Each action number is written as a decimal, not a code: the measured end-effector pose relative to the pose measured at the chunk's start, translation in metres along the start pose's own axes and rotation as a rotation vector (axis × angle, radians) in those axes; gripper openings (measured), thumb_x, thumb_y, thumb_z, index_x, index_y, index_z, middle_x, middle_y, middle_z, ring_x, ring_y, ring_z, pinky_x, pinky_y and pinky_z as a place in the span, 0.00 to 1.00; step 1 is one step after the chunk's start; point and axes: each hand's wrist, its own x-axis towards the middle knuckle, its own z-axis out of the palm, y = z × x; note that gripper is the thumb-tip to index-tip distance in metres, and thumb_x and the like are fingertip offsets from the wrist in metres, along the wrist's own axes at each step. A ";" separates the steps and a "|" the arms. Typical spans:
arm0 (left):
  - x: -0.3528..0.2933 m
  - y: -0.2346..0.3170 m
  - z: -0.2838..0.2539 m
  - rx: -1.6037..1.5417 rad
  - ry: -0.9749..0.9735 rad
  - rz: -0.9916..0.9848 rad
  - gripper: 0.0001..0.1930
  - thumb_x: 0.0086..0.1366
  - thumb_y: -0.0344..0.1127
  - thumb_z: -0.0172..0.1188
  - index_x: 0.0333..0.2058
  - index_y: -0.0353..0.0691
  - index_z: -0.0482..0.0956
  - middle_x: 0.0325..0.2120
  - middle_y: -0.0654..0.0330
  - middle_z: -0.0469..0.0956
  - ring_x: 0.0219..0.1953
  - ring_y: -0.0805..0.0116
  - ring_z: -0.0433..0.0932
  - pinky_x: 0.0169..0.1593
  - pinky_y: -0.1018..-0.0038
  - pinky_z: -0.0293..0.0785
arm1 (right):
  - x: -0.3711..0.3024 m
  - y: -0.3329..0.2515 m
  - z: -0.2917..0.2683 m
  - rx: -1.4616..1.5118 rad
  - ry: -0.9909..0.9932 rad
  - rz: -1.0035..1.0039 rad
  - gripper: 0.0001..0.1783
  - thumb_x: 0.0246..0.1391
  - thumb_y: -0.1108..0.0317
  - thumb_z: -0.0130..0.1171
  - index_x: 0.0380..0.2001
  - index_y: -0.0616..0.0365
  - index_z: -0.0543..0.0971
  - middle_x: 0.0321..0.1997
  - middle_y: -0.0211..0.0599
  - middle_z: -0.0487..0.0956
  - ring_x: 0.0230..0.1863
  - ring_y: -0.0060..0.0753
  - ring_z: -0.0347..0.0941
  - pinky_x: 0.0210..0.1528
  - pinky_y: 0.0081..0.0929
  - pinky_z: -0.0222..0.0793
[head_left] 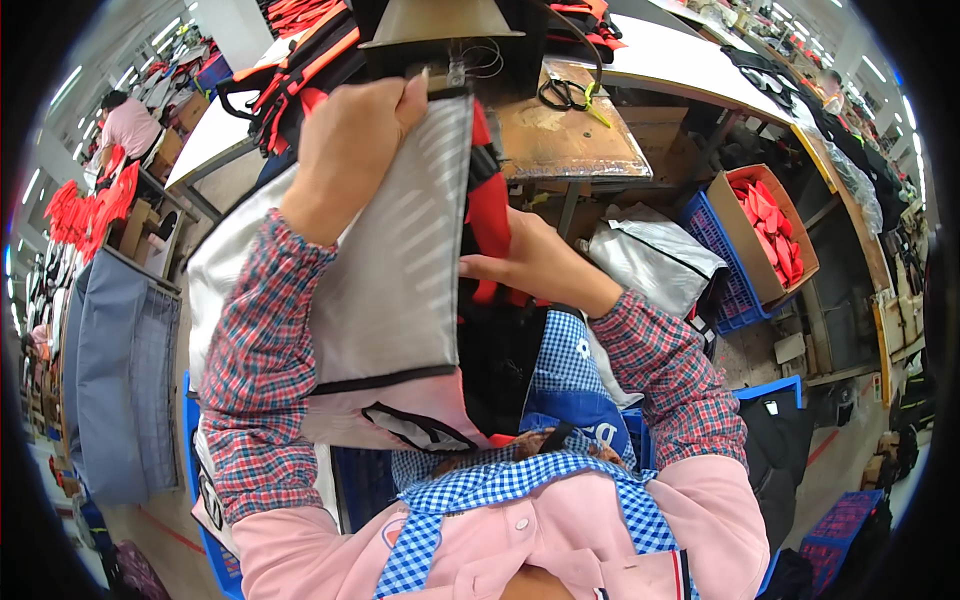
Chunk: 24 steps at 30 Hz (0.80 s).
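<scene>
A silver foil-lined bag (pixel 390 250) with black bound edges hangs in front of me below a sewing machine head (pixel 440 25). My left hand (pixel 355 145) is closed on its upper edge, close to the machine's needle area, thumb pointing up. On the bag's right side, my right hand (pixel 545 260) is closed around the edge, with the thumb on the dark side and the other fingers partly hidden behind red fabric (pixel 490 215). Light thread loops hang beside the machine. The bag's lower end rests near my lap, by a blue checked apron (pixel 570 375).
Scissors (pixel 565 95) with black and yellow parts lie on the worn brown machine table (pixel 560 140). To the right stand a carton (pixel 735 215) of red pieces, a blue crate (pixel 745 310) and another silver bag (pixel 650 260). Red and black bundles (pixel 300 80) lie on the white table behind.
</scene>
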 end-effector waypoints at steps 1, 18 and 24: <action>0.000 0.011 -0.024 0.007 0.040 0.019 0.21 0.69 0.48 0.52 0.23 0.38 0.78 0.19 0.46 0.77 0.25 0.43 0.78 0.30 0.57 0.73 | -0.002 -0.018 0.008 0.032 0.016 -0.031 0.28 0.50 0.62 0.72 0.51 0.62 0.74 0.37 0.38 0.82 0.36 0.25 0.75 0.40 0.27 0.73; -0.112 0.076 -0.151 -0.693 -0.823 0.416 0.19 0.71 0.48 0.55 0.36 0.34 0.78 0.25 0.60 0.77 0.29 0.68 0.77 0.35 0.71 0.73 | -0.190 -0.093 -0.191 0.760 0.202 -0.497 0.28 0.70 0.47 0.40 0.16 0.49 0.63 0.13 0.23 0.58 0.13 0.19 0.53 0.20 0.23 0.51; -0.289 0.095 -0.049 -0.403 -0.854 0.032 0.39 0.62 0.60 0.58 0.61 0.34 0.66 0.60 0.42 0.65 0.61 0.41 0.64 0.63 0.52 0.62 | -0.273 -0.075 -0.137 -0.004 0.371 0.024 0.24 0.68 0.51 0.48 0.23 0.55 0.73 0.18 0.27 0.72 0.19 0.18 0.68 0.23 0.18 0.64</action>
